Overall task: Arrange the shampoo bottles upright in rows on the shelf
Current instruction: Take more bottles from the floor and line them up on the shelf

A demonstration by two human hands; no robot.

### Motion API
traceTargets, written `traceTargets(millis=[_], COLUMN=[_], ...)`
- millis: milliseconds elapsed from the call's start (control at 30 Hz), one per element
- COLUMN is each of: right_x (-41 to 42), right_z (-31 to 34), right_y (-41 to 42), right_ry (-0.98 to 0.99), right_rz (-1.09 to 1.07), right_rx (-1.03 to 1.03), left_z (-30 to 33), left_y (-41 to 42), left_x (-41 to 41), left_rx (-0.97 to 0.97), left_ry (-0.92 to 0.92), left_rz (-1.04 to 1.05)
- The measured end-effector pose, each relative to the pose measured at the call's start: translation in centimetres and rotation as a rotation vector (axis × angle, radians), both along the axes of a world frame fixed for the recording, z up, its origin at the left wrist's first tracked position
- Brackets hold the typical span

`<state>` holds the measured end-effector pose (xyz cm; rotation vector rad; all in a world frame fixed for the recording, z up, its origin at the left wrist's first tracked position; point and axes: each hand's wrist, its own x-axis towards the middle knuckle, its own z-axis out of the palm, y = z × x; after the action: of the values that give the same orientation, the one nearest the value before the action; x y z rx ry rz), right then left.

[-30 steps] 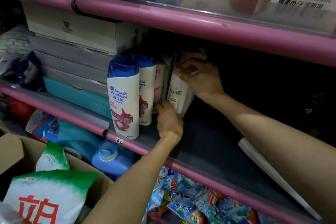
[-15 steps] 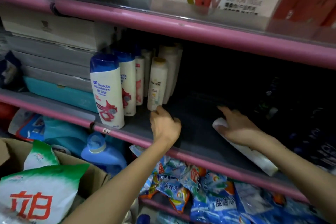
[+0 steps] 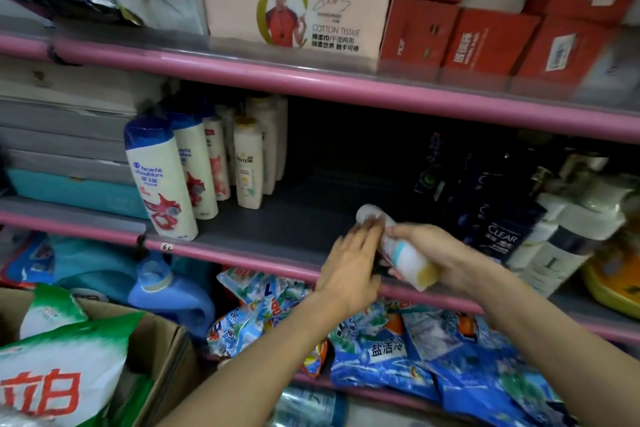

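White plastic bottle tilted over shelf front | right hand wraps its body, left hand flat against it | likely stiff, slick, light; grip mid-body

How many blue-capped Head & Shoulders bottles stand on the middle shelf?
2 clearly: the front bottle at the shelf edge and a second bottle right behind it. A third bottle behind has its cap in shadow; more may be hidden.
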<state>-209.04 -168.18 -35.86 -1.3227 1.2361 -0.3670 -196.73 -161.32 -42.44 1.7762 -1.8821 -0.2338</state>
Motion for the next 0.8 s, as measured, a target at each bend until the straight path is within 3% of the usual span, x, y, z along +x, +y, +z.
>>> traceTargets(millis=[100,200,367,467,533,633,800], right_x=[-1.5,-2.8,-3.9,-3.9,-4.0,-4.2,-3.9], right_z=[3.1,4.8,4.7,3.9,3.3,3.2,3.5], right_y=[2.5,5.1,9.0,10.9,11.6,12.8,14.4], right_ry=[-0.333,-0.466,-0.294,-0.137,-0.174,-0.314,-0.345], right_rz=[0.010,0.111,0.253,0.182,0.110,0.138,0.144], right_rx=[0.499,0.730,0.488,0.147,0.029,0.106,0.117], left_z=[1.1,2.1,2.1,1.2,0.7,0.7,1.6], left_y=[1.3,3.3,8.0,11.0,12.6,14.3,16.1], left_x=[0.3,1.0,1.3,0.4,-0.3,-1.4,-2.4], left_rx=[-0.181,-0.368,-0.195,0.044,0.207,0.344,0.411], left_ry=[0.043,0.020,0.311,0.577,0.720,0.849,0.939], left_rz=[0.061,0.091,-0.045,-0.007,-0.016,-0.082,-0.066])
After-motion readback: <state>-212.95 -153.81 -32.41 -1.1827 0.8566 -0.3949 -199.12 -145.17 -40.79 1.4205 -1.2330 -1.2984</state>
